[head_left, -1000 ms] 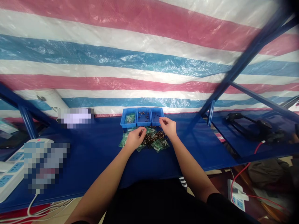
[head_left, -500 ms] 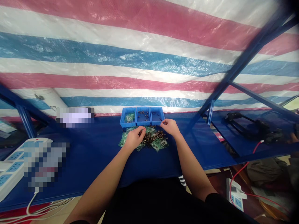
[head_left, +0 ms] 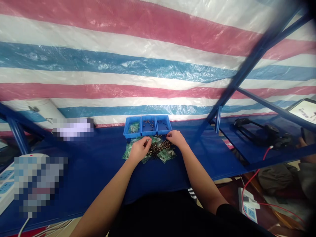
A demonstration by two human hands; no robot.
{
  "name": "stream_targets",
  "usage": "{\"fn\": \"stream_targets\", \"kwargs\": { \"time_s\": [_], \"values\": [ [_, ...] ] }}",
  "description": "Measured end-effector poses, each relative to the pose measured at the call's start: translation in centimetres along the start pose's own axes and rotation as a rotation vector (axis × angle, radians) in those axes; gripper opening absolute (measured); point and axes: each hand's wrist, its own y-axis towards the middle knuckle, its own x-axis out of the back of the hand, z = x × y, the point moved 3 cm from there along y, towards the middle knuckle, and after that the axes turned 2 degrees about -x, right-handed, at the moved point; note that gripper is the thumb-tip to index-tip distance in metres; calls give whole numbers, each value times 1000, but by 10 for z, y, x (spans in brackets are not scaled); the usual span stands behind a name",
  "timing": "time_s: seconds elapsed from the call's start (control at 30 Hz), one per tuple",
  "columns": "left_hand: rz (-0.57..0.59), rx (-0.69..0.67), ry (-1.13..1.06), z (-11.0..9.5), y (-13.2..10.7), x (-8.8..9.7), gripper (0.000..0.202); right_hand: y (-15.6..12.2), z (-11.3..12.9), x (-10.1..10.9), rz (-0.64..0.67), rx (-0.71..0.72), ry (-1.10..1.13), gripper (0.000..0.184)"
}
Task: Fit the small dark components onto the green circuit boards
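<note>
- The left hand [head_left: 139, 149] lay at centre frame on the left edge of a heap of small dark metal pieces and green see-through plastic bags [head_left: 160, 149]. It was curled closed, thumb against fingertips; whether a piece sat between them could not be told.
- The right hand [head_left: 176, 138] rested on the heap's upper right edge with its fingers bent down into the pieces. I could not tell whether it gripped anything.
- The heap sat at centre frame on the dark blue cloth-covered table [head_left: 93, 164], with its long axis running left to right. Single pieces were too small to show which way they pointed.
- Just above the heap, touching its top edge, stood a row of three blue plastic bins [head_left: 141, 126], also running left to right. The left bin held green bags and the other two held dark pieces.
- A red, white and blue striped tarpaulin [head_left: 148, 65] filled the upper frame.
- A white power strip [head_left: 6, 177] lay at lower left, and a black device [head_left: 266, 135] at right.
</note>
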Motion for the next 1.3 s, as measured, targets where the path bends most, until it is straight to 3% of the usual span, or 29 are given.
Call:
{"fn": "stream_targets", "kwargs": {
  "time_s": [0.2,0.5,0.77,1.1,1.3],
  "values": [
    [-14,7,-2,1,0,0,26,-2,-3,6,-53,-62,30,11],
    [5,-9,-4,1,0,-1,28,-2,-11,15,-39,-228,-9,25],
    [-6,-8,-3,2,0,-2,27,-1,-8,10,55,-163,16,27],
    [6,-20,-4,2,0,-1,25,-2,2,5,22,-183,-28,30],
    [-2,-23,-2,2,0,-2,27,-2,4,1,13,-177,4,21]
  ]
}}
